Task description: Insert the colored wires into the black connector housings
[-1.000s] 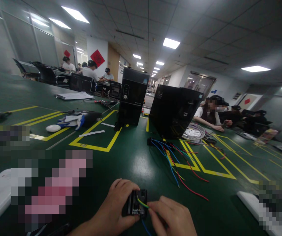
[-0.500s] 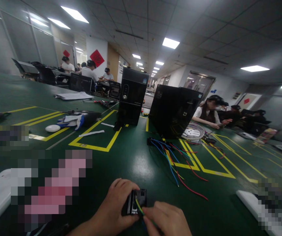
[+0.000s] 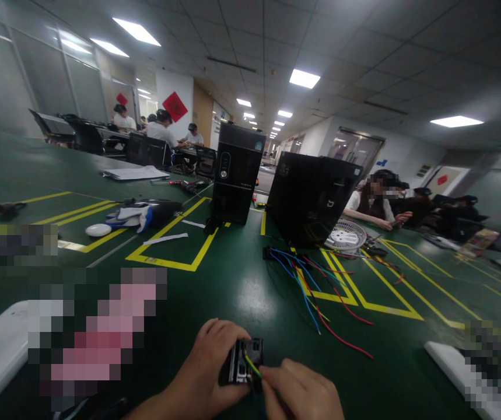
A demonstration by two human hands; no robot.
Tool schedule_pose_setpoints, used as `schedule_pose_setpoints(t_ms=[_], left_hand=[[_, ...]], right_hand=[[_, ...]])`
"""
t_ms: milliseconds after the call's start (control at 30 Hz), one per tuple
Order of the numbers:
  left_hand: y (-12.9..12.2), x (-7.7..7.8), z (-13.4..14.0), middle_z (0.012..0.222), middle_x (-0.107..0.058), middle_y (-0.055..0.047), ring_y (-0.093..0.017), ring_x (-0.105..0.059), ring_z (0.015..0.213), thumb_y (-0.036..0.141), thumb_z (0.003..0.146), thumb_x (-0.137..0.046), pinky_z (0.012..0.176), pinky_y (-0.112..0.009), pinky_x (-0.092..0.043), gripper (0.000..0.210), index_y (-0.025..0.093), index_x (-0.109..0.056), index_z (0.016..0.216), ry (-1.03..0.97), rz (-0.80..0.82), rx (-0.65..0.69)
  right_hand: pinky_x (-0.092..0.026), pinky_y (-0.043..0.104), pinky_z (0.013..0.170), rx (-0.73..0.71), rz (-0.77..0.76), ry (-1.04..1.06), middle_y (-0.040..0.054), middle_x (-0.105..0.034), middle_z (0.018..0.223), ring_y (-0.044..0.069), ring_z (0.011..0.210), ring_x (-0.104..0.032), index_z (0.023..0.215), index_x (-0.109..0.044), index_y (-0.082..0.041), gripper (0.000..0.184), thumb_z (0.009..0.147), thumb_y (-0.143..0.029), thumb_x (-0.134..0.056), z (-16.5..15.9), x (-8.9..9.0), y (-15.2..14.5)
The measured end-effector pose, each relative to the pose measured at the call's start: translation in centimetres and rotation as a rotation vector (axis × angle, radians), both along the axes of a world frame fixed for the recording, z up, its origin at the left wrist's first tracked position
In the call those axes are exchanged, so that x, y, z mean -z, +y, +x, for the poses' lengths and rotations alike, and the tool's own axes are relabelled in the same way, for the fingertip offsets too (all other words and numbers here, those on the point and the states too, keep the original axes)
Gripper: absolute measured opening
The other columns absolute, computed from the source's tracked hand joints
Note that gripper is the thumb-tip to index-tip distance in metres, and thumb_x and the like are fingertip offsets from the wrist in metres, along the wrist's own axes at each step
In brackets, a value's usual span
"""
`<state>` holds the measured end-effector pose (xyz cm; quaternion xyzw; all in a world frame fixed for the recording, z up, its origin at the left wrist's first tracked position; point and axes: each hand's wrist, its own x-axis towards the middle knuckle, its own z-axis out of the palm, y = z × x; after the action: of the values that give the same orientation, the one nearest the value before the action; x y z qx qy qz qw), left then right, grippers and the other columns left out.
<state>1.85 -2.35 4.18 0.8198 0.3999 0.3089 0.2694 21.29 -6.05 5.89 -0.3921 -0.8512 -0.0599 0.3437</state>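
My left hand (image 3: 210, 368) grips a small black electrical block (image 3: 256, 349) by its left side, thumb below and fingers above. The block has openings and bare metal parts on its face. A yellow-green wire (image 3: 252, 366) runs into the block, and my right hand (image 3: 300, 386) pinches it between thumb and fingertips just right of the block. Where the wire ends inside the block I cannot make out. Beyond my hands, a bundle of blue, red and green wires (image 3: 306, 294) fans out from a black connector (image 3: 269, 253) on the green table.
Two black computer cases (image 3: 238, 175) stand at the table's far middle. A white round basket (image 3: 345, 234) sits right of them. Gloves (image 3: 130, 217) and a power drill (image 3: 191, 186) lie to the left. A white panel (image 3: 0, 356) lies front left. A person (image 3: 377, 204) sits across the right side.
The view has shifted slightly, moving the whole scene a little to the right. My hands keep their hold on the block and the wire, with the wire bent a little more rightward.
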Motion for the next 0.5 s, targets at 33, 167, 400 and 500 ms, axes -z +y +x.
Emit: schedule_pose_setpoints(t_ms=[33,167,400,500], left_hand=[[0.0,0.0,0.0,0.099,-0.062,-0.001,-0.025,-0.057,0.096,0.014,0.065,-0.068,0.098,-0.045,-0.031,0.04,0.025,-0.053,0.1,0.0,-0.003,0.0],[0.1,0.0,0.0,0.099,-0.063,-0.001,-0.025,-0.057,0.096,0.013,0.063,-0.064,0.097,-0.045,-0.032,0.04,0.025,-0.054,0.1,0.001,-0.017,0.007],[-0.1,-0.3,-0.1,0.099,-0.063,-0.002,-0.026,-0.057,0.096,0.015,0.066,-0.068,0.095,-0.044,-0.034,0.037,0.025,-0.054,0.1,-0.008,-0.024,0.014],[-0.1,-0.3,-0.1,0.1,-0.062,-0.001,-0.025,-0.057,0.097,0.013,0.067,-0.068,0.094,-0.042,-0.035,0.039,0.025,-0.054,0.101,-0.016,-0.015,0.012]], right_hand=[[-0.039,0.023,0.043,-0.002,0.019,0.024,-0.0001,-0.061,0.057,0.013,0.044,-0.057,0.084,-0.071,-0.018,0.025,0.088,-0.012,-0.047,-0.2,0.0,0.0],[-0.035,0.025,0.038,-0.03,0.16,-0.003,-0.0008,-0.059,0.051,0.013,0.039,-0.053,0.081,-0.071,-0.017,0.03,0.093,-0.015,-0.044,-1.1,0.0,0.0],[-0.031,0.027,0.038,-0.054,0.053,-0.204,-0.0008,-0.06,0.052,0.014,0.039,-0.055,0.077,-0.071,-0.02,0.041,0.097,-0.017,-0.034,-0.1,-1.0,0.3],[-0.035,0.026,0.042,-0.034,-0.069,-0.192,0.0,-0.062,0.057,0.014,0.045,-0.058,0.082,-0.071,-0.021,0.037,0.095,-0.018,-0.036,0.8,-1.5,0.2]])
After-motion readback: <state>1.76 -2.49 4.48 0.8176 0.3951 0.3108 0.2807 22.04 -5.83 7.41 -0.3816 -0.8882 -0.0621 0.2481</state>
